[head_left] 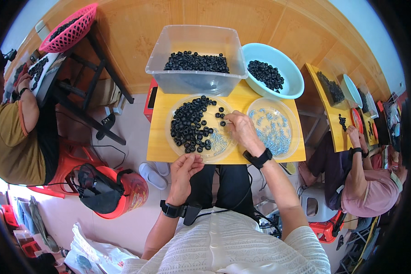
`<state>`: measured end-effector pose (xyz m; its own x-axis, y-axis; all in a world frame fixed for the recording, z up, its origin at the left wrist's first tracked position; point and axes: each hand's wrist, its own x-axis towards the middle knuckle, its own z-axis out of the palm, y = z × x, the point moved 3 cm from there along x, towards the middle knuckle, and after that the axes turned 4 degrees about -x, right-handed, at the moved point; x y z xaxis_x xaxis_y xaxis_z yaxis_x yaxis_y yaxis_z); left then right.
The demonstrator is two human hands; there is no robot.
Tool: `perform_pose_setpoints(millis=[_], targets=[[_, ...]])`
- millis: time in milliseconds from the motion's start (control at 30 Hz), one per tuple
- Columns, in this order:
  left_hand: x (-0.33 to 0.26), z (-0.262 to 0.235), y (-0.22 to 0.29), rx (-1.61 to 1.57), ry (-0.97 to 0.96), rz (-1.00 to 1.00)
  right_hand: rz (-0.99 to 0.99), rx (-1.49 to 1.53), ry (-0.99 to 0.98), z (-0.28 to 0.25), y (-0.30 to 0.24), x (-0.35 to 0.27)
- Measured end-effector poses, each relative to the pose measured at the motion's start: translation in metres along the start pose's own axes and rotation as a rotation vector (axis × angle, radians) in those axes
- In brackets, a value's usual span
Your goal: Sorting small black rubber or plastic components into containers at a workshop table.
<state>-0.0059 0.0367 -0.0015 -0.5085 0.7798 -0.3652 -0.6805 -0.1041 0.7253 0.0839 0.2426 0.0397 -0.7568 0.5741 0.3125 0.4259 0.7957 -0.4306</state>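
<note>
A round clear tray (230,145) lies before me on a yellow table, heaped with small black ring-like pieces (187,123) on its left. Small shiny pieces (218,142) lie on its lower right. My right hand (244,131) reaches in from the right; its thumb and finger are closed at a black ring-like piece beside a few loose ones. By the tray's near rim, my left hand (186,171) has its fingertips pinched together; what they hold, if anything, is too small to name. A second round tray (296,137), to the right, carries many bluish shiny pieces.
Behind the trays stand a clear plastic bin (194,82) and a light-blue basin (294,84), both holding black pieces. A red bucket (134,189) is on the floor at left. Other people sit at tables on both sides. A pink basket (73,34) is at far left.
</note>
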Motion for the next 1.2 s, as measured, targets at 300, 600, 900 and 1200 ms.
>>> perform_pose_setpoints(millis=[300,600,900,1200], targets=[[0.002,0.002,0.002,-0.004,-0.009,-0.007,-0.025,-0.008,-0.125,0.015,0.001,0.005],[0.004,0.016,0.005,0.084,-0.095,-0.056,0.011,0.446,-0.102,-0.004,-0.057,-0.055],[0.001,0.002,0.004,0.058,-0.197,-0.105,0.049,0.346,0.010,-0.009,-0.051,-0.047],[-0.002,-0.009,0.002,-0.056,-0.161,-0.108,0.020,-0.027,0.009,0.029,0.006,0.013]])
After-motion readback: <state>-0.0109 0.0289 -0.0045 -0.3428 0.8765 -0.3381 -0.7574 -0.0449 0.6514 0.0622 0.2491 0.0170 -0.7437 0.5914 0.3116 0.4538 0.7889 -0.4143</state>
